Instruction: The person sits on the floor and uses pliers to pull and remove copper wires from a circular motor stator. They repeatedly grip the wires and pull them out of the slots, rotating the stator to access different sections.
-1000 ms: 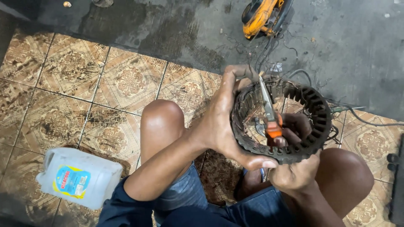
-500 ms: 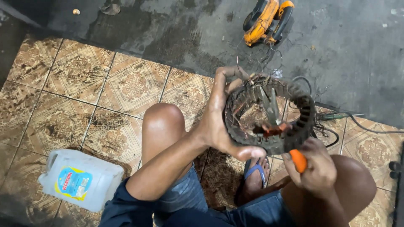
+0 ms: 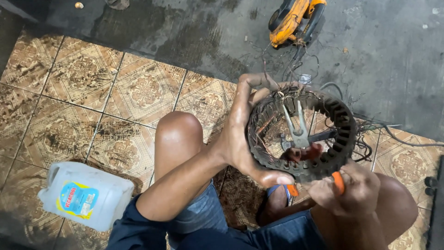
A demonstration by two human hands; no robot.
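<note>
We are gripping the ring-shaped motor stator (image 3: pixel 344 134) above our knees with our left hand (image 3: pixel 240 139). Our right hand (image 3: pixel 354 192) is squeezing orange-handled pliers (image 3: pixel 299 134), their tips poking inside its copper windings.

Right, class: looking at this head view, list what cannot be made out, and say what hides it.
- Pliers tips: lost among tangled wires inside the stator ring.
- Pliers' orange handles: mostly covered by the right hand.
- Left hand fingertips: curled behind the ring.
- Orange power tool: cut off by the top edge.
- Foot in the sandal: hidden under the ring.
</note>
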